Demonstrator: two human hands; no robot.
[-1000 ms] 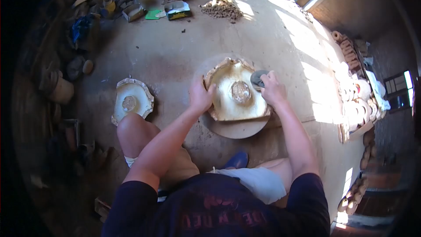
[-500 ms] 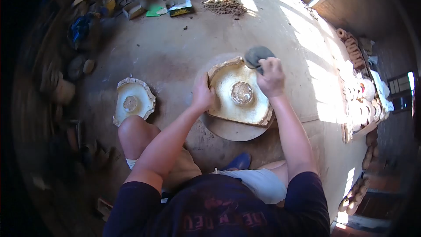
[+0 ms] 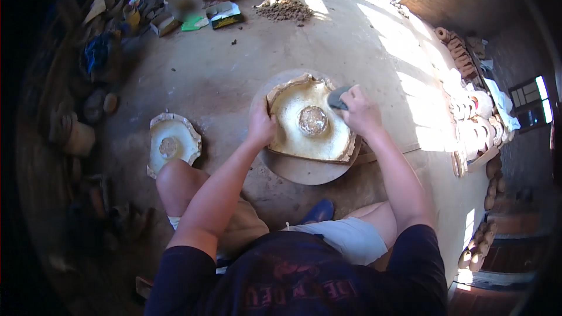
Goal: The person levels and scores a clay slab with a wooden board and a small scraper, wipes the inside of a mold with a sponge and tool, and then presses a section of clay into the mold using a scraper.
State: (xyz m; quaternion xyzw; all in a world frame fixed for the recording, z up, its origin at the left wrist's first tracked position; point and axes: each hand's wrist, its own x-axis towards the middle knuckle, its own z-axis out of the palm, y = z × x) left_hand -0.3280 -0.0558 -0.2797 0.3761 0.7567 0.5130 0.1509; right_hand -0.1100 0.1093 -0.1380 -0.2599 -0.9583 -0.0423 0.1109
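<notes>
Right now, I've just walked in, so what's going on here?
A person is working over a pale hollowed piece set on a round board. Their left hand grips its left edge, and their right hand holds a dark grey pad by its upper right side. A second, similar piece lies near the person's left knee.

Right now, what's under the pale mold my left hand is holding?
A round disc shows beneath the pale mold, visible along the near edge and past the far left edge. Its middle is covered, so I can't tell what else lies there.
</notes>
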